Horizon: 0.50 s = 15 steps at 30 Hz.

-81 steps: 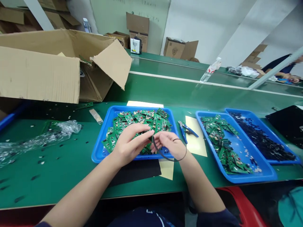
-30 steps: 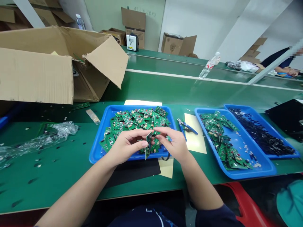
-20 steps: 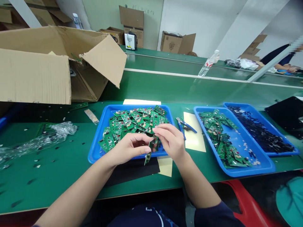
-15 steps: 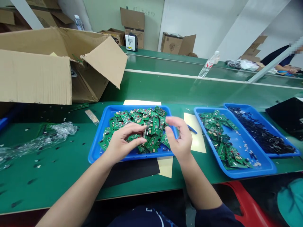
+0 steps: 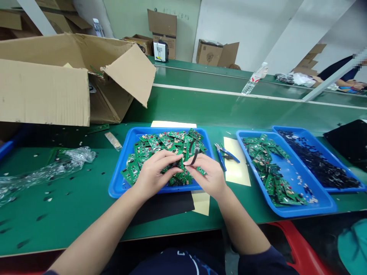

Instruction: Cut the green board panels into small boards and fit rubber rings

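Over a blue tray (image 5: 114, 187) heaped with green circuit boards (image 5: 149, 143), my two hands meet. My left hand (image 5: 150, 172) is closed, thumb and fingers pinching a green circuit board (image 5: 181, 164) by its edge; most of that board is hidden. A thin black strip (image 5: 196, 154), curved upward like a cable tie, rises from beside the board. The fingertips of my right hand (image 5: 210, 175) are closed on the strip near its lower end, close to my left fingertips. To the right of the tray, blue-handled cutters (image 5: 226, 156) lie partly on yellow paper (image 5: 236, 172).
A second blue tray (image 5: 286, 210) with circuit boards stands on the right, with a tray of small black parts (image 5: 321, 164) behind it. A large cardboard box (image 5: 43, 91) and crumpled plastic wrap (image 5: 77, 156) are at left. A water bottle (image 5: 254, 80) stands on the ledge.
My right hand has moved left and its fingers, apart before, have closed on the black strip. The cutters show more fully. My left hand still pinches the board.
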### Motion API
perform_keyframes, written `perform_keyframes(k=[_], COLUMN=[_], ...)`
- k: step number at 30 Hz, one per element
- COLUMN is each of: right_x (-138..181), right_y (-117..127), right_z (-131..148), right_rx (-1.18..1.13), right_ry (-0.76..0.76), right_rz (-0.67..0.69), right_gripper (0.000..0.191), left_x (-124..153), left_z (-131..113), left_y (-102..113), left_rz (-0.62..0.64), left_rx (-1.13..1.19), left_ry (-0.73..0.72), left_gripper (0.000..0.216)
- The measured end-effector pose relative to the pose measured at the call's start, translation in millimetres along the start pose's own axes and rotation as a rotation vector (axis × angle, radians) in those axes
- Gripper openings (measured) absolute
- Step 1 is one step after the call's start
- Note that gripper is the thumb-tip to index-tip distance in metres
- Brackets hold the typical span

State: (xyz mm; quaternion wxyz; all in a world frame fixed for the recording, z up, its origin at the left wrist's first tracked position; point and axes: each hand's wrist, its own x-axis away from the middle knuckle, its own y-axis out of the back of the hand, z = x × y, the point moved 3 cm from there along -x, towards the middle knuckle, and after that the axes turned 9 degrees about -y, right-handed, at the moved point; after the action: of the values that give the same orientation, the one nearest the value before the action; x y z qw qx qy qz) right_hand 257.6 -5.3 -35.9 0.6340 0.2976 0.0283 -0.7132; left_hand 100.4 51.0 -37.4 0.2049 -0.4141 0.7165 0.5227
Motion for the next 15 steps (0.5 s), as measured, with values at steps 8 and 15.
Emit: perform_keyframes(k=[8,15], right_x=[2,1], right_y=[-18,-24], right_z=[-26,-18], right_rx=[-0.635,-0.704], right_ry=[-0.686,-0.727], right_rz=[0.318,0.357], right_gripper=[0.041,0.039], left_x=[-2,0], left_z=[-3,-4], left_y=[7,3], left_rz=[-0.069,-0.056], left_rx=[-0.099,-0.154], left_ry=[-0.189,-0.258], left_gripper=[0.029,0.028])
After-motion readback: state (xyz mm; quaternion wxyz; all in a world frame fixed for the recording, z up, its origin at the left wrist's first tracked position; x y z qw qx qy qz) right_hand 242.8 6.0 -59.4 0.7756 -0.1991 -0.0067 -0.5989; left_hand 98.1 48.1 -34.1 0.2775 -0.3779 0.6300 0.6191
